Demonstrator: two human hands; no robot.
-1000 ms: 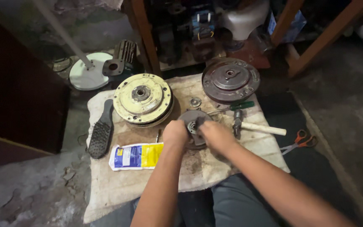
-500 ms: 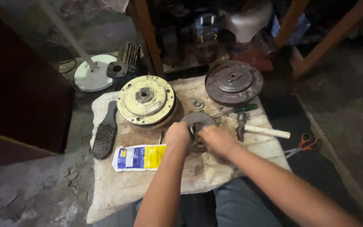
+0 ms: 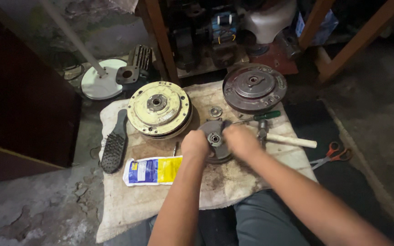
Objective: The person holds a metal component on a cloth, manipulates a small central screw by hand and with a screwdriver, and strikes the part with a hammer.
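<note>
A: What was the largest item in the head view?

B: A stained cloth [image 3: 160, 196] spread on the floor, carrying the parts. On it lay a cream-coloured disc [image 3: 159, 109] at upper left and a dark rust-brown disc [image 3: 254, 87] at upper right.

A: And the hands?

B: The left hand [image 3: 194, 146] and right hand [image 3: 241, 139] met over a small grey round hub [image 3: 214, 139] lying near the cloth's centre, between the two discs. The fingers of each hand were curled against its rim; whether they gripped it or only pressed on it could not be told.

A: Smaller items?

B: A black wire brush [image 3: 115, 146] at the cloth's left edge, a blue-and-yellow tube [image 3: 153, 170] just beside the left wrist, a wooden-handled hammer [image 3: 288, 139] and a green-handled screwdriver [image 3: 261, 116] to the right, and orange-handled scissors [image 3: 331, 152] off the cloth.
</note>
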